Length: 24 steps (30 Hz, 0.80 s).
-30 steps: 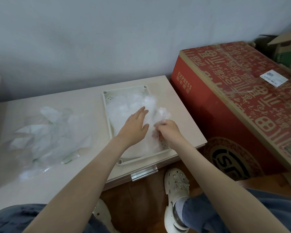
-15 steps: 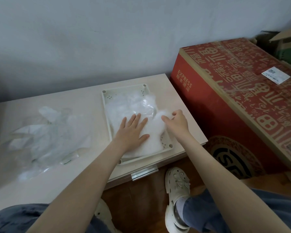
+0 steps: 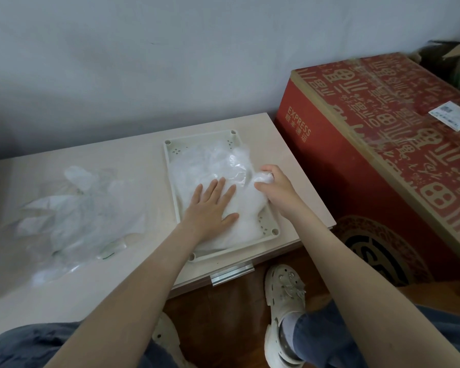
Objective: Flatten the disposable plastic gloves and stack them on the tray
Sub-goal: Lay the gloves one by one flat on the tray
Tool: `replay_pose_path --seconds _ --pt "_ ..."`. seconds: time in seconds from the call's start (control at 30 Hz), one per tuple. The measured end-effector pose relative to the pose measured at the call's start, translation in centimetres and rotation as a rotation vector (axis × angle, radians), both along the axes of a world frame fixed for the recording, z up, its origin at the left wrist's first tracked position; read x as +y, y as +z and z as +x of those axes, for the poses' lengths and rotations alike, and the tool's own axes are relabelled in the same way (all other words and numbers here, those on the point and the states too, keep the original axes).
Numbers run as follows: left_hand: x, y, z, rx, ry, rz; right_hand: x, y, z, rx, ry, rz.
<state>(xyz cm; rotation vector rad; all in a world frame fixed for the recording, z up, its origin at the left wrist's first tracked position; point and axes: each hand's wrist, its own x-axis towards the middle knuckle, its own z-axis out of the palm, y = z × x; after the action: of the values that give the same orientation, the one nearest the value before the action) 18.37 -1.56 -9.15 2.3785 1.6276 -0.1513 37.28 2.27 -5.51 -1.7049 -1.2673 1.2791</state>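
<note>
Gloves (image 3: 213, 166) on tray (image 3: 199, 136), pale table (image 3: 72, 296) (grey wall (image 3: 170, 62), red box (image 3: 383, 144) beside)

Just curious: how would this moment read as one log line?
left hand: flat, pressing stacked gloves in tray | right hand: pinching their edge | loose gloves: on table, left of tray

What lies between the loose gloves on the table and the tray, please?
In the head view, only a narrow strip of bare table separates the loose gloves from the tray.
</note>
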Motion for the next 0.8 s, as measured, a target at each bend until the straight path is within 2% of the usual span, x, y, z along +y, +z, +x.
replay_pose_path --seconds 0.2,0.27,0.3,0.37,0.4,0.47,0.53,0.63,0.73,0.8 --pt "-0.5 -0.3 1.4 -0.014 0.086 -0.016 1.4 0.3 -0.6 -0.169 0.099 0.047" --pt "-0.5 -0.3 1.4 0.001 0.09 -0.023 1.7 0.4 -1.1 -0.311 0.077 0.051" --pt "-0.4 -0.2 1.5 -0.002 0.092 -0.023 1.7 0.4 -1.4 -0.456 0.067 0.079" --pt "-0.4 0.2 1.6 -0.035 0.121 0.044 0.8 0.5 -2.3 -0.769 0.083 0.24" --pt "-0.3 0.7 1.5 -0.054 0.163 0.108 0.3 0.5 -3.0 -0.852 0.103 0.387" --pt "0.0 1.0 1.3 -0.069 0.256 0.272 -0.5 0.5 -4.4 -0.873 0.159 0.647" --pt "0.4 1.4 0.9 -0.01 0.333 0.338 -0.7 0.1 -5.8 -0.792 0.294 0.758" --pt "0.8 1.9 -0.2 0.101 0.43 0.309 -0.6 -0.9 -7.8 -0.677 0.555 0.621" --pt "1.2 1.1 -1.1 0.175 0.409 0.161 0.2 -2.7 -8.4 -0.795 0.671 0.478" --pt "1.5 1.0 -1.5 0.175 0.403 0.144 0.9 -3.7 -8.1 -0.885 0.679 0.323"
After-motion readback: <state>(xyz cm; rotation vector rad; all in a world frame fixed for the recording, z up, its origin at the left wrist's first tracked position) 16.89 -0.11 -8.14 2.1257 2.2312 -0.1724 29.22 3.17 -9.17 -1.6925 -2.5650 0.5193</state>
